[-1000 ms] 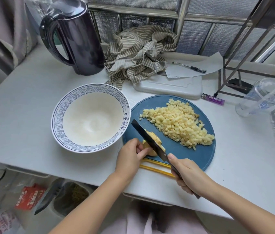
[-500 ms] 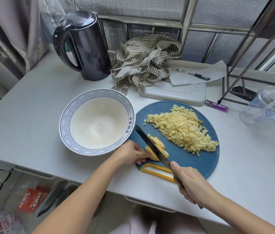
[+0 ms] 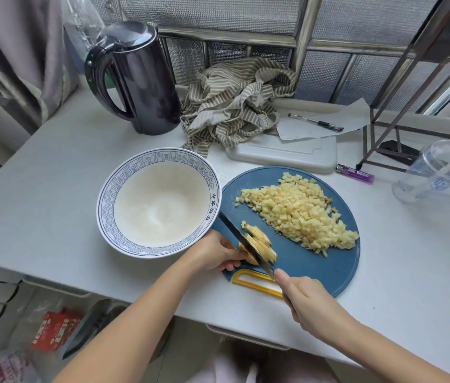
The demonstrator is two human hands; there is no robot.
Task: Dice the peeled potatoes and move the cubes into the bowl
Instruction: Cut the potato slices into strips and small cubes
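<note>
Round blue cutting board [image 3: 315, 269] sits on the white desk [image 3: 38, 189]. On the board's front-left part lies the half-cut potato [image 3: 262, 240], w/ several slices fanned out on the right side of the blade. L hand [image 3: 215, 252] is at the board's left edge, fingers curled onto the potato's uncut end & holding it down. R hand [image 3: 306, 299] is at the board's front edge, wrapped round the knife handle w/ one fingertip up near the blade's heel (handle itself is mostly hidden in the fist). Knife [image 3: 241, 238] runs diagonally over the board's left part, edge down in the potato, tip pointing at the bowl rim.

Diced potato cubes [image 3: 301, 214] make a big heap across the board's middle & rear-right, apart from the held potato; one stray cube lies just beside the blade. Blue-patterned bowl [image 3: 107, 200] stands just left of the board, its rim overlapping the board's left edge. Yellow handle loop [image 3: 251, 283] shows at the board's front edge, btw the two hands.

Behind the board: white plastic tray [image 3: 281, 154] close by, striped cloth [image 3: 234, 106] bunched behind-left, dark electric kettle [image 3: 141, 87] further behind-left. Purple lighter [image 3: 355, 174] lies just behind-right of the board; clear plastic cup [image 3: 436, 172] stands well to its right.
</note>
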